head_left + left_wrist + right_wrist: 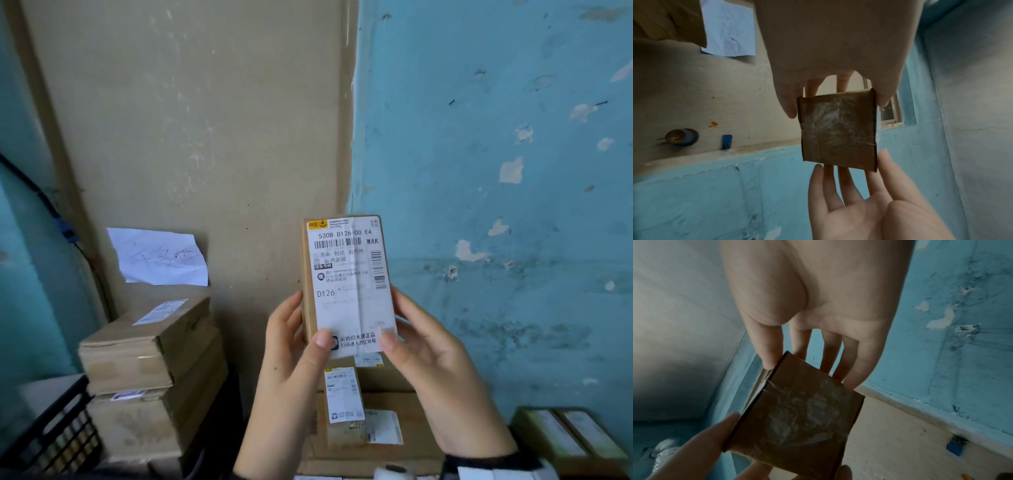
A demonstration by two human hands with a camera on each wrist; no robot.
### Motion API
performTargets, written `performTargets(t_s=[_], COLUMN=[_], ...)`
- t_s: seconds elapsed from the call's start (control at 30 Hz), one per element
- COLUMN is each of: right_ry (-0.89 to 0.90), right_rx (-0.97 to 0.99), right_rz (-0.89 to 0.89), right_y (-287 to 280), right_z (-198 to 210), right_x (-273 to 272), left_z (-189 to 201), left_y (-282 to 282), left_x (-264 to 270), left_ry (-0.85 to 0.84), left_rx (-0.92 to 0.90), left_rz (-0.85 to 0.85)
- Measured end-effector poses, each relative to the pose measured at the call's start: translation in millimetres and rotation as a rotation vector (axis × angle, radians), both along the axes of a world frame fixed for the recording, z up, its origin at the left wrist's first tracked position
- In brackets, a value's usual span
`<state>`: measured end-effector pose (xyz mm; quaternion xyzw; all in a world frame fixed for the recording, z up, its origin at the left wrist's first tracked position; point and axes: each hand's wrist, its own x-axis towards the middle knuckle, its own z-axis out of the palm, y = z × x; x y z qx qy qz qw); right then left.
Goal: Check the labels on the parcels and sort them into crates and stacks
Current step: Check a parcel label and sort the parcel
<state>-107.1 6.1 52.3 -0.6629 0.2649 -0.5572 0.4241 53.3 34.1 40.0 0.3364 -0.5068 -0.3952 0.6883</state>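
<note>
Holding a small cardboard parcel [346, 284] upright between both hands, we have its white label [352, 287] turned toward us, with the code D126 readable. Our left hand [294, 346] grasps the parcel's lower left edge, thumb on the front face and fingers wrapped behind; our right hand [428, 356] does the same on the lower right edge, thumb pressed on the label's bottom corner. The wrist views show the taped bottom end of the parcel [838, 129] pinched between thumbs and fingers from both sides [797, 423]. The parcel's long axis runs straight up from the hands, so most of its length stands above the grip. Below and to the left of our left hand sits a stack of brown boxes [150, 363], with a black crate [58, 431] further left and lower and a handwritten paper note [161, 257] on the wall above. Directly beneath the hands lie more labelled parcels [346, 404], and further boxes [568, 438] sit below and to the right of our right hand. We judge the label check is in hand; which pile D126 belongs to we cannot tell. Whichever side it goes to, the nearer hand could carry it alone, tipping the long axis flat before setting it down.
</note>
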Motion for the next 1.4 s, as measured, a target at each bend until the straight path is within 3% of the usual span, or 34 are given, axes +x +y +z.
performTargets(t_s=[0.3, 0.57, 0.77, 1.13, 1.4], right_ry=[0.041, -0.009, -0.07, -0.062, -0.03], right_rx=[0.025, 0.069, 0.054, 0.073, 0.116], right_rz=[0.03, 0.005, -0.05, -0.205, -0.209], right_y=[15, 38, 63, 121, 132], right_z=[-29, -35, -29, -49, -59], right_x=[39, 1, -84, -333, -420], left_z=[-30, -29, -24, -42, -49], left_y=[16, 37, 51, 92, 98], left_x=[37, -2, -90, -339, -425], left_ry=[0.009, -0.056, -0.125, -0.118, -0.149], left_rx=[0.034, 0.057, 0.072, 0.11, 0.151], left_rz=[0.017, 0.016, -0.016, -0.149, -0.154])
